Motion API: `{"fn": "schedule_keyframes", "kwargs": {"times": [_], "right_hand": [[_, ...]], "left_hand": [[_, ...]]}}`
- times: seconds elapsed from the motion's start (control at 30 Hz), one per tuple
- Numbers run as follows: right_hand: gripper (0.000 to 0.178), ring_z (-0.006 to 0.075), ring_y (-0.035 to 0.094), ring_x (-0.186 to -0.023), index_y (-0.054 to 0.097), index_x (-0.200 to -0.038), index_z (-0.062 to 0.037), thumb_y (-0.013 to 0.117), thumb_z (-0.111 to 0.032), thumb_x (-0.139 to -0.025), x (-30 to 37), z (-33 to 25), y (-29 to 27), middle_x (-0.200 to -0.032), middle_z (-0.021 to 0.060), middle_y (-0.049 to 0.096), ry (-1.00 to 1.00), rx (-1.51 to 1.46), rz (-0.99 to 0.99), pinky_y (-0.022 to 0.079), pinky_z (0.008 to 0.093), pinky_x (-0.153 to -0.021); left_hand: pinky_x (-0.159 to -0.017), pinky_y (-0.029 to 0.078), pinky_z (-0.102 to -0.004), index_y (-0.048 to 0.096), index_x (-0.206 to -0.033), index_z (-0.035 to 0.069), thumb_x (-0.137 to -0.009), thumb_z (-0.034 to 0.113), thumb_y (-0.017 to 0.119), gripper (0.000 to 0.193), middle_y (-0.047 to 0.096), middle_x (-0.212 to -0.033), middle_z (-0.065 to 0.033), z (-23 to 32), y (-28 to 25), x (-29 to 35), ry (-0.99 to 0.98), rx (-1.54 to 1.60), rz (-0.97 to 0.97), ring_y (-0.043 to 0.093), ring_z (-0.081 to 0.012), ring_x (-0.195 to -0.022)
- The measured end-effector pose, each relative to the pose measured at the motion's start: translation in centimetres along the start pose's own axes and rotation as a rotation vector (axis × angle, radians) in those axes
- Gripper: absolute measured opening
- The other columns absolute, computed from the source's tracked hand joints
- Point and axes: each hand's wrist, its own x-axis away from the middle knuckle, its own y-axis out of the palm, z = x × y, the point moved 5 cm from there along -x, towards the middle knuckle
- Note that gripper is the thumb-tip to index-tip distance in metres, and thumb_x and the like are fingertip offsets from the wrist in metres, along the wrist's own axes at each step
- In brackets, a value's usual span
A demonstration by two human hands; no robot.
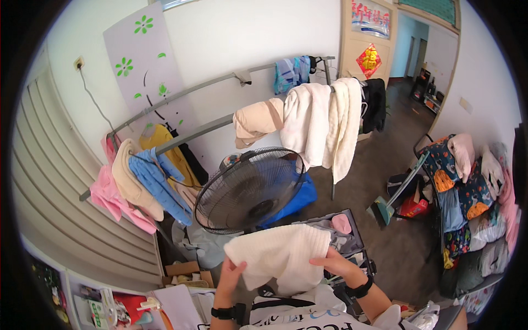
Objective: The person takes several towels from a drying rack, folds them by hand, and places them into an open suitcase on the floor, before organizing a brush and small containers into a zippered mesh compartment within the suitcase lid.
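Note:
Both of my hands hold up a cream-white, ribbed cloth (280, 250), stretched between them in front of my body. It may be a garment or a towel; I cannot tell which. My left hand (233, 273) pinches its left edge, thumb on the front. At the right edge my right hand (334, 263) grips the cloth, thumb pointing inward. The lower part of the cloth hangs in loose folds. Just beyond it is a black round floor fan (250, 190), and an open grey suitcase (357, 234) with folded clothes lies past its right side.
A metal drying rack (192, 133) carries towels (308, 124), a blue garment (157, 176) and pink clothes (110, 192). Piled clothes (476, 187) cover a chair on the right. A green broom (385, 209) leans nearby. Shelves (77, 297) with small items stand at lower left.

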Motion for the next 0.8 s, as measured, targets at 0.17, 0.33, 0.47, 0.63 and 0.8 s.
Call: {"fn": "schedule_keyframes", "kwargs": {"times": [0.17, 0.33, 0.47, 0.63, 0.8], "right_hand": [[0.044, 0.0122, 0.051, -0.103, 0.044, -0.122, -0.0008, 0.06, -0.011, -0.082, -0.1, 0.0, -0.9, -0.114, 0.0052, 0.054, 0.054, 0.082, 0.026, 0.04, 0.0269, -0.088], [0.035, 0.0112, 0.056, -0.092, 0.052, -0.113, -0.0003, 0.06, -0.011, -0.081, -0.6, 2.5, -3.7, -0.106, 0.0033, 0.059, 0.199, 0.174, 0.046, 0.045, 0.025, -0.079], [0.031, 0.0111, 0.057, -0.09, 0.054, -0.11, -0.001, 0.06, -0.012, -0.081, -0.9, 1.5, -3.0, -0.103, 0.0036, 0.059, 0.182, 0.098, 0.023, 0.044, 0.0237, -0.079], [0.043, 0.0142, 0.058, -0.089, 0.042, -0.116, -0.0052, 0.061, -0.002, -0.077, -2.0, -0.3, -2.7, -0.098, 0.006, 0.06, 0.086, -0.05, 0.093, 0.046, 0.0271, -0.076], [0.048, 0.0185, 0.058, -0.09, 0.037, -0.12, -0.0075, 0.059, 0.0, -0.078, -2.2, -1.8, -0.2, -0.095, 0.007, 0.059, 0.068, -0.129, 0.083, 0.046, 0.0299, -0.078]], "left_hand": [[-0.089, 0.039, -0.028, 0.038, -0.125, -0.001, -0.087, 0.005, 0.049, 0.04, 0.052, -0.116, -0.0086, 2.5, -0.6, 2.4, 0.055, -0.083, 0.158, 0.05, -0.0161, -0.105], [-0.078, 0.044, -0.0227, 0.044, -0.117, -0.002, -0.086, 0.007, 0.052, 0.033, 0.059, -0.101, -0.0056, 3.1, -1.5, 3.9, 0.041, -0.175, 0.274, 0.056, -0.0107, -0.09], [-0.074, 0.045, -0.0221, 0.04, -0.119, -0.002, -0.084, 0.004, 0.054, 0.038, 0.061, -0.098, -0.01, 4.8, -2.2, 5.6, 0.074, -0.166, 0.4, 0.058, -0.0122, -0.086], [-0.071, 0.048, -0.0251, 0.035, -0.119, 0.002, -0.083, 0.002, 0.054, 0.041, 0.06, -0.099, -0.0137, 6.6, -1.5, 6.6, 0.191, -0.038, 0.439, 0.059, -0.0151, -0.086], [-0.075, 0.048, -0.0264, 0.034, -0.12, 0.003, -0.083, 0.0, 0.053, 0.042, 0.056, -0.107, -0.0153, 8.0, -0.8, 8.5, 0.273, 0.05, 0.492, 0.057, -0.0164, -0.091]]}}
